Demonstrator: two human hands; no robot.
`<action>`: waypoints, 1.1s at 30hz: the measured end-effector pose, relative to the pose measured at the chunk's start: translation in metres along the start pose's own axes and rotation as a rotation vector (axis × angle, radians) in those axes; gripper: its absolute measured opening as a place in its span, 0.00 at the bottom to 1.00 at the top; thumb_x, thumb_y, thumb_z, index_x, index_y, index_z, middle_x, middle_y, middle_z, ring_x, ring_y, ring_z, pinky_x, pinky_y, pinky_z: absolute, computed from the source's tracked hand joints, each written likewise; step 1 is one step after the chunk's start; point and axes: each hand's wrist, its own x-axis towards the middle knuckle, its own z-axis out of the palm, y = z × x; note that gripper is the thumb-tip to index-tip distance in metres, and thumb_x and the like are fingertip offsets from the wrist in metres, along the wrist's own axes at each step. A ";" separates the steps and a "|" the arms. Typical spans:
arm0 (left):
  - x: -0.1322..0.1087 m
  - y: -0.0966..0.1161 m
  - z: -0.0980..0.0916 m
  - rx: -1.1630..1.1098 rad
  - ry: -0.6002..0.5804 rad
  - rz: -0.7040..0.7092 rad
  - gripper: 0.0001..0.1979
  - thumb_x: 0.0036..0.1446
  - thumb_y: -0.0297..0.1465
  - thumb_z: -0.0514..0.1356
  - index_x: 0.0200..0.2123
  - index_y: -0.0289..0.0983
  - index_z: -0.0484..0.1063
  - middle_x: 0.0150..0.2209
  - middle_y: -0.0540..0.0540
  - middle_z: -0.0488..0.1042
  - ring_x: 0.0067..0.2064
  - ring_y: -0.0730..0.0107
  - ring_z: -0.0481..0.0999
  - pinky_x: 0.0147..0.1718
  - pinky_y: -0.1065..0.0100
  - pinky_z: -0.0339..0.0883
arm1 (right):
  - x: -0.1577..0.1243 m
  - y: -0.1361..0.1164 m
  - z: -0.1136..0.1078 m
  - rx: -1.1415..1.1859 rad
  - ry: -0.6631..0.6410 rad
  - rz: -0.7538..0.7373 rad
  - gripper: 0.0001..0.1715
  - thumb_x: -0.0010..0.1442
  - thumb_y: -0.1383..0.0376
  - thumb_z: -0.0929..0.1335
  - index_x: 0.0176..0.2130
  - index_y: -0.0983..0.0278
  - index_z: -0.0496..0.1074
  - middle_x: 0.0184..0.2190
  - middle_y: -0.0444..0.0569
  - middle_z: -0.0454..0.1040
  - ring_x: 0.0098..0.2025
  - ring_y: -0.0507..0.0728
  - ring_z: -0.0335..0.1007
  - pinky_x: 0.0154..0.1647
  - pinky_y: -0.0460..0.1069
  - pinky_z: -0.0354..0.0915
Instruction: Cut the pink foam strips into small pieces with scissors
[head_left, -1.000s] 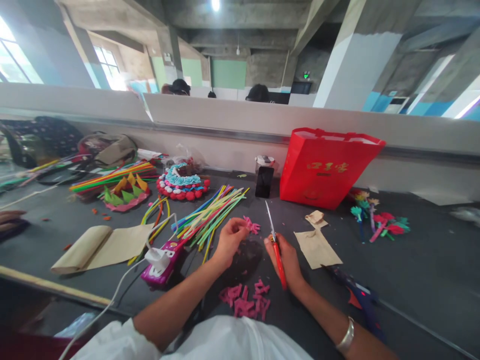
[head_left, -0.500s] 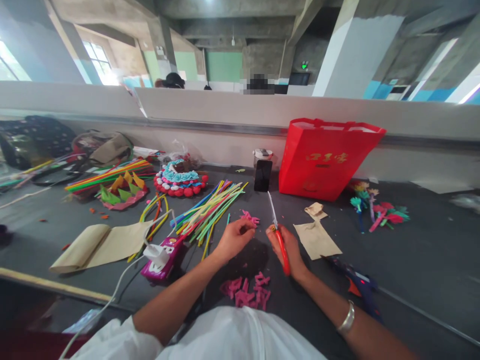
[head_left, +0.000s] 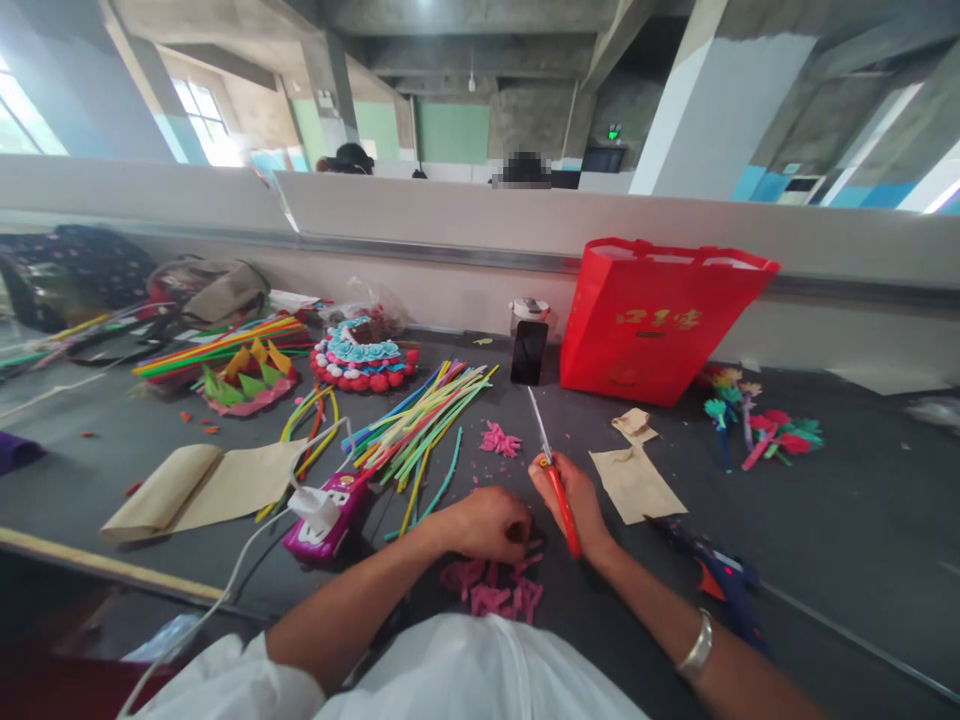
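Observation:
My right hand (head_left: 574,500) grips red-handled scissors (head_left: 553,478), blades pointing away toward the red bag. My left hand (head_left: 491,523) is down on the dark table with its fingers curled into a pile of pink cut pieces (head_left: 495,590) close to my body; whether it holds one is hidden. A smaller cluster of pink pieces (head_left: 499,440) lies farther out, past both hands. A bundle of coloured pipe-cleaner sticks (head_left: 420,415) lies just left of the hands.
A red bag (head_left: 652,320) stands at the back, a phone (head_left: 528,352) and jar beside it. Brown paper scraps (head_left: 636,482) and a blue glue gun (head_left: 712,570) lie right. A pink glue gun (head_left: 330,515), brown paper (head_left: 202,485) and finished colourful crafts (head_left: 364,358) lie left.
My left hand left the far pink cluster and came back toward me onto the near pink pile. The right hand with the scissors stayed about where it was.

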 end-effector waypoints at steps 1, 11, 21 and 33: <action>0.000 0.002 -0.001 -0.046 0.015 -0.020 0.01 0.44 0.28 0.61 0.24 0.36 0.72 0.24 0.51 0.72 0.25 0.75 0.66 0.26 0.73 0.57 | 0.000 0.000 0.000 0.002 0.000 -0.003 0.16 0.60 0.54 0.61 0.34 0.63 0.69 0.28 0.47 0.74 0.29 0.55 0.70 0.30 0.46 0.63; 0.006 -0.003 -0.011 -1.103 0.544 -0.201 0.08 0.48 0.33 0.63 0.26 0.34 0.70 0.24 0.50 0.71 0.22 0.79 0.65 0.24 0.73 0.58 | -0.001 -0.001 0.000 0.061 -0.001 0.026 0.18 0.61 0.51 0.62 0.34 0.63 0.69 0.26 0.46 0.73 0.27 0.54 0.69 0.28 0.45 0.63; 0.009 -0.009 -0.008 -1.338 0.625 -0.183 0.06 0.45 0.27 0.66 0.27 0.34 0.71 0.25 0.50 0.71 0.24 0.79 0.66 0.26 0.74 0.57 | 0.000 -0.001 0.000 0.183 -0.116 0.028 0.19 0.61 0.51 0.63 0.37 0.64 0.69 0.21 0.41 0.66 0.21 0.51 0.61 0.22 0.44 0.58; 0.008 -0.008 -0.007 -1.157 0.516 -0.189 0.08 0.44 0.26 0.62 0.32 0.35 0.72 0.26 0.50 0.72 0.27 0.74 0.69 0.29 0.71 0.61 | -0.002 -0.003 -0.001 0.201 -0.062 -0.010 0.14 0.62 0.55 0.60 0.33 0.63 0.64 0.17 0.39 0.60 0.18 0.50 0.57 0.19 0.44 0.55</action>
